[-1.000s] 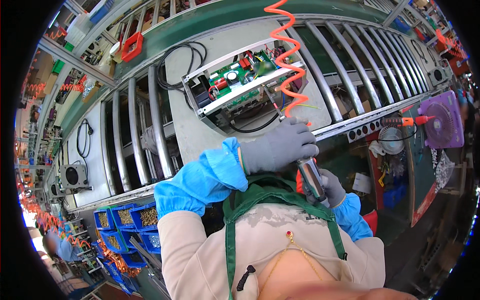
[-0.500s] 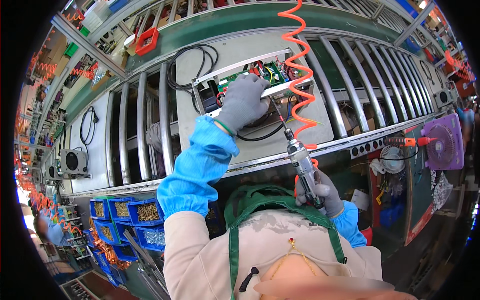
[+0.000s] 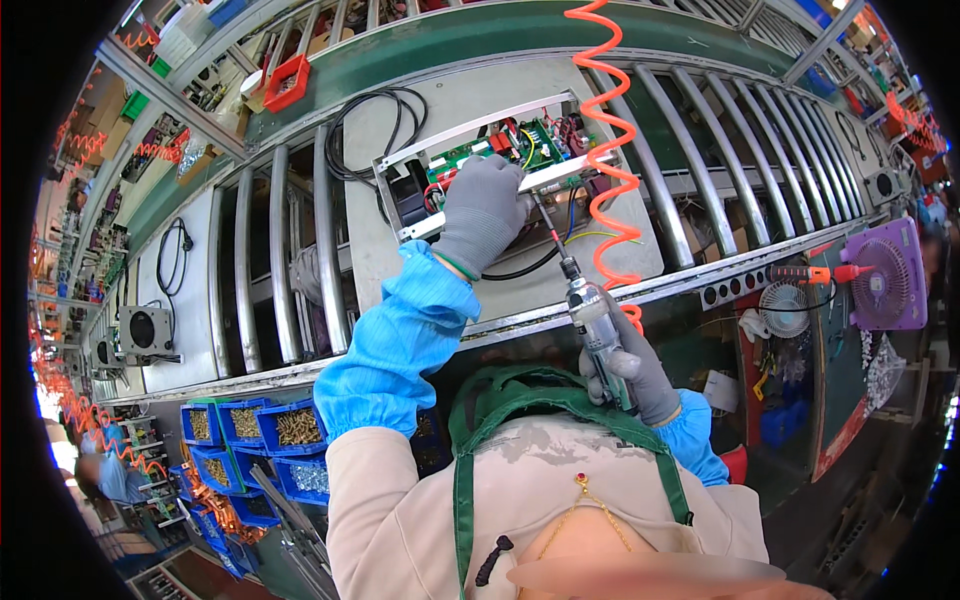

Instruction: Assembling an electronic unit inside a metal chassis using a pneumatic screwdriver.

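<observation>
An open metal frame (image 3: 428, 227) lies on a grey board, with a green circuit board (image 3: 544, 146), wires and a black fan (image 3: 407, 192) inside. My left hand (image 3: 482, 212), in a grey glove, is closed over the frame's near rail, its fingertips reaching in by the circuit board. My right hand (image 3: 648, 378), also gloved, is wrapped round a silver power screwdriver (image 3: 596, 325). The screwdriver's long bit (image 3: 549, 226) slants up to the near rail, just right of my left hand. Whether the tip touches a screw is too small to tell.
An orange coiled hose (image 3: 625, 130) hangs in front of the frame's right end. Metal rollers (image 3: 690, 170) flank the board (image 3: 620, 255). A black cable (image 3: 335, 150) lies coiled at its left. Blue bins (image 3: 296, 424) of screws stand lower left; a purple fan (image 3: 885, 280) stands at right.
The frame has shifted slightly left and toward me, with my left hand still on it. My right hand has moved up along the screwdriver, which has shifted slightly left.
</observation>
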`<state>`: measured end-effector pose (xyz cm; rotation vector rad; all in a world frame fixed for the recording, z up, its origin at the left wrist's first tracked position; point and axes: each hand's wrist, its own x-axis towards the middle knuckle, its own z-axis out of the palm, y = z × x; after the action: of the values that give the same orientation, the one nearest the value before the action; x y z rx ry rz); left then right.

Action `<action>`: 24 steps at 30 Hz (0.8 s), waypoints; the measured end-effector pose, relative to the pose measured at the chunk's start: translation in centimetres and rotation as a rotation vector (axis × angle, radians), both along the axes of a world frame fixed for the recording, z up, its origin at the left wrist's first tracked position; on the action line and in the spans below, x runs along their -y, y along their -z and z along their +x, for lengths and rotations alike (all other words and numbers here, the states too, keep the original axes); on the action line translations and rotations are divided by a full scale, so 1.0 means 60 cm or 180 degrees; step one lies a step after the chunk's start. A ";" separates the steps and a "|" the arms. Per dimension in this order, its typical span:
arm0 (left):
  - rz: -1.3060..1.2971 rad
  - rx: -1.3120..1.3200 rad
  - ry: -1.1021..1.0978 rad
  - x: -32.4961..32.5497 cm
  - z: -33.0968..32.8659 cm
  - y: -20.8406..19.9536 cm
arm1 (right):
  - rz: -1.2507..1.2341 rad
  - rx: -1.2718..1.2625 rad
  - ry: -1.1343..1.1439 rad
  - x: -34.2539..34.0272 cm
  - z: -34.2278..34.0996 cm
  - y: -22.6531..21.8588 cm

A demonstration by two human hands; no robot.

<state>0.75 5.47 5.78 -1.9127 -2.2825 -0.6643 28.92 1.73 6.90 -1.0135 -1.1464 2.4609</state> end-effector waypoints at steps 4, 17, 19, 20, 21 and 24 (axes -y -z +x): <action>-0.0073 0.0044 -0.0054 -0.001 0.001 0.001 | 0.0021 0.0032 0.0078 0.004 -0.002 -0.005; 0.0434 0.0893 0.0336 -0.031 -0.048 -0.050 | 0.0020 0.0002 0.0088 0.003 -0.006 -0.005; 0.0271 0.0431 0.0569 -0.055 -0.062 -0.059 | 0.0061 0.0033 0.0055 0.002 -0.006 -0.004; 0.0230 0.0183 0.0724 -0.060 -0.069 -0.062 | 0.0070 0.0050 0.0072 0.002 -0.006 -0.004; 0.0421 0.0324 0.0583 -0.061 -0.075 -0.065 | 0.0077 0.0079 0.0060 0.002 -0.005 -0.003; 0.1049 0.0603 0.0258 -0.031 -0.094 -0.071 | 0.0126 0.0116 0.0040 0.001 -0.004 0.002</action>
<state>-4.92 7.33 10.02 -1.8580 -2.0386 -1.1949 28.68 1.65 6.75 -1.0552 -1.1917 2.4098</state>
